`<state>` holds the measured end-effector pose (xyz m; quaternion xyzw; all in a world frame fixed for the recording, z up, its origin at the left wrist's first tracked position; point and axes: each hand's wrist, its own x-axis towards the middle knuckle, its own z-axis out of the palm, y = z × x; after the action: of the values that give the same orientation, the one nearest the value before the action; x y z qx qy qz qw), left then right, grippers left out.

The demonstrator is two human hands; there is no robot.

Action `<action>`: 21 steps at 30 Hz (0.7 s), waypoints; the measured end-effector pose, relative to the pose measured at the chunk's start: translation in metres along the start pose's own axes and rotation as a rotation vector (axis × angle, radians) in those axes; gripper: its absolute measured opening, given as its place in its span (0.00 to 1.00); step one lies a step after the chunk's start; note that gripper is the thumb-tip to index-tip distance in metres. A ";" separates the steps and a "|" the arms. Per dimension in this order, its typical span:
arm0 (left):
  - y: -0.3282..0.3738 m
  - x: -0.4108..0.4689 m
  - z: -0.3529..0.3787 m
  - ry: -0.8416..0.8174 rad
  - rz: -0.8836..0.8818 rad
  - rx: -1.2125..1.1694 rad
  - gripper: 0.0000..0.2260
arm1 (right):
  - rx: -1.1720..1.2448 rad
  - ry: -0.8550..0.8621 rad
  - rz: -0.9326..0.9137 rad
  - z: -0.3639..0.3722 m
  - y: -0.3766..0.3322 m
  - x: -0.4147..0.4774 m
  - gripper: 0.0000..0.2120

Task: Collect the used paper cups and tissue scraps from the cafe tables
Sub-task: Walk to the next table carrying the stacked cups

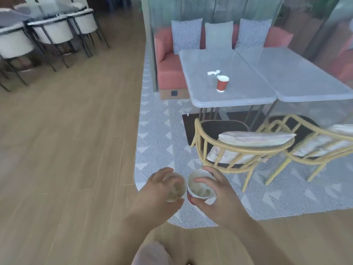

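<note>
My left hand [160, 190] grips a paper cup [176, 189] from the side, low in the middle of the view. Right beside it my right hand [214, 194] holds a second paper cup [200, 187], red outside and white inside, with its thumb over the rim. Both cups show crumpled scraps inside. Ahead on the grey cafe table [229, 100] stands a red paper cup [222, 83] with a white rim. A crumpled white tissue scrap [213, 72] lies just behind it.
Two rattan chairs [238, 148] with cushions stand between me and the table. A red bench [168, 60] with pillows lines the far side. A patterned grey rug [162, 134] covers the floor there. White chairs [55, 33] and a dark table sit far left on wood flooring.
</note>
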<state>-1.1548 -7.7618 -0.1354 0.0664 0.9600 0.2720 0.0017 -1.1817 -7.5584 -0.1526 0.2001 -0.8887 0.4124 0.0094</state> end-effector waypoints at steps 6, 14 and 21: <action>-0.074 0.127 -0.010 0.006 0.008 -0.053 0.19 | -0.024 -0.018 -0.013 0.030 0.034 0.130 0.19; -0.163 0.321 -0.076 -0.010 0.107 -0.005 0.20 | -0.058 0.095 0.006 0.048 0.052 0.338 0.16; -0.193 0.444 -0.109 -0.110 0.196 0.058 0.22 | -0.071 0.200 0.106 0.056 0.071 0.442 0.18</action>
<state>-1.6234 -7.9245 -0.1290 0.1750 0.9547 0.2392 0.0256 -1.6052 -7.7122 -0.1608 0.1103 -0.9066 0.3987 0.0831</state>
